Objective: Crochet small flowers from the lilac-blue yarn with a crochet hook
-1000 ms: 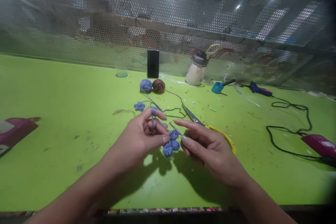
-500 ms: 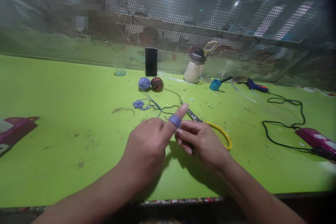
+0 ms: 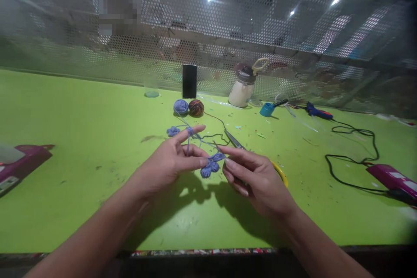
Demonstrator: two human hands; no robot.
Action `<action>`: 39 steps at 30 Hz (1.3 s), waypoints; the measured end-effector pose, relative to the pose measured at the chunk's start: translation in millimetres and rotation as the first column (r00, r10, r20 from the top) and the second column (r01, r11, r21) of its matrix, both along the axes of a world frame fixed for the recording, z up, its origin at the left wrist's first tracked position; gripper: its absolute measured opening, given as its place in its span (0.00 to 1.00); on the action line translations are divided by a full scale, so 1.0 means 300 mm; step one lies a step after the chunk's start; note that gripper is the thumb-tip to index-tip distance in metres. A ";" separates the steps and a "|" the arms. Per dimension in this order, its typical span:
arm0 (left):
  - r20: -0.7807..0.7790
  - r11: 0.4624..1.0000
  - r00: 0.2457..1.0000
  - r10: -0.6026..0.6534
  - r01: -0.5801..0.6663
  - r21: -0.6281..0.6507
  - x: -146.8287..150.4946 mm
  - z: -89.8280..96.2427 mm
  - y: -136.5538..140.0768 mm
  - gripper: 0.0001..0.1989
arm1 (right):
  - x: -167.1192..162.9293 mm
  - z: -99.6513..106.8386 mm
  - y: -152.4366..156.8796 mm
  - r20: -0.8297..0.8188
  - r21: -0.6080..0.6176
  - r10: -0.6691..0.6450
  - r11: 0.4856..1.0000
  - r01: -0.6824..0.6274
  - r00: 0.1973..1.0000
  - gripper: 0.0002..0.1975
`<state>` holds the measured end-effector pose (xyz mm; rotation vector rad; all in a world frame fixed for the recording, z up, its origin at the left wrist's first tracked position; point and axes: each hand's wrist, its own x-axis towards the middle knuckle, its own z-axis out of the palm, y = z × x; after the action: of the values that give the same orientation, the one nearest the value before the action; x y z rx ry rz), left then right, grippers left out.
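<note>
My left hand [image 3: 172, 156] pinches a blue-purple crocheted flower [image 3: 210, 168] between thumb and fingers. Its index finger points out to the right, with blue-purple yarn [image 3: 189, 132] looped around it. Close on the right, my right hand [image 3: 257, 176] is closed on a thin crochet hook [image 3: 216, 144], mostly hidden by the fingers; its fingertips meet the flower's edge. Behind my left hand lies another small crocheted flower [image 3: 173, 131]. Farther back sit a blue-purple yarn ball [image 3: 180, 107] and a dark multicoloured yarn ball [image 3: 196, 107].
Yellow-handled scissors [image 3: 280, 173] lie partly under my right hand. A phone [image 3: 189, 81], a pale bottle [image 3: 241, 91] and a blue pot [image 3: 267, 109] stand near the mesh screen. A glue gun [image 3: 318, 111] lies right; purple power strips [image 3: 392, 178] flank both sides.
My left hand has turned and moved left, its fingers opening outward, so the flower between the hands now shows. The yarn-wrapped index finger has shifted left. My right hand has moved slightly right.
</note>
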<state>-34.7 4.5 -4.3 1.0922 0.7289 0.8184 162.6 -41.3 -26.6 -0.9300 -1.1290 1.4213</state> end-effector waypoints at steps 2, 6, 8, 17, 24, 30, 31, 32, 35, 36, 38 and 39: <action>0.015 1.000 1.000 -0.005 0.005 -0.014 -0.005 0.001 -0.002 0.39 | 0.015 0.000 0.002 0.052 0.019 0.038 0.999 -0.039 0.998 0.12; 0.012 0.999 0.999 -0.038 0.038 -0.001 -0.005 0.009 -0.005 0.34 | 0.047 0.011 0.006 0.134 0.047 0.126 0.990 -0.133 0.983 0.13; -0.005 0.999 0.999 -0.036 0.036 0.029 -0.005 0.013 -0.005 0.32 | 0.061 0.024 0.005 0.225 0.083 0.138 0.984 -0.160 0.965 0.13; -0.110 0.989 0.994 -0.005 0.021 0.145 0.008 0.020 -0.014 0.23 | 0.102 0.089 -0.013 0.743 0.345 -0.068 0.891 -0.294 0.666 0.18; -0.136 0.985 0.991 0.005 0.019 0.170 0.013 0.014 -0.019 0.19 | 0.102 0.113 -0.023 0.825 0.386 -0.116 0.831 -0.402 0.553 0.24; -0.194 0.971 0.979 0.060 -0.013 0.238 0.025 0.020 -0.025 0.17 | 0.099 0.106 -0.029 0.853 0.363 -0.131 0.845 -0.393 0.505 0.25; -0.219 0.965 0.972 0.084 -0.025 0.260 0.028 0.020 -0.027 0.17 | 0.097 0.103 -0.030 0.856 0.359 -0.134 0.849 -0.387 0.500 0.26; -0.243 0.957 0.964 0.110 -0.037 0.289 0.030 0.019 -0.029 0.17 | 0.095 0.101 -0.030 0.858 0.357 -0.138 0.853 -0.380 0.495 0.26; -0.304 0.914 0.930 0.205 -0.071 0.400 0.033 0.013 -0.037 0.16 | 0.087 0.095 -0.033 0.863 0.353 -0.148 0.861 -0.367 0.483 0.26; -0.320 0.897 0.918 0.235 -0.078 0.435 0.034 0.010 -0.041 0.16 | 0.083 0.093 -0.035 0.867 0.350 -0.152 0.864 -0.362 0.475 0.26; -0.347 0.863 0.891 0.294 -0.091 0.498 0.034 0.005 -0.048 0.15 | 0.075 0.091 -0.038 0.871 0.351 -0.170 0.872 -0.341 0.460 0.26; -0.359 0.839 0.874 0.328 -0.094 0.537 0.035 0.003 -0.052 0.14 | 0.070 0.090 -0.039 0.867 0.357 -0.183 0.877 -0.322 0.463 0.26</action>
<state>-24.3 -11.0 -3.4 1.7317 1.0683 1.0032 183.7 -52.8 0.3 -1.2946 -2.2225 0.5242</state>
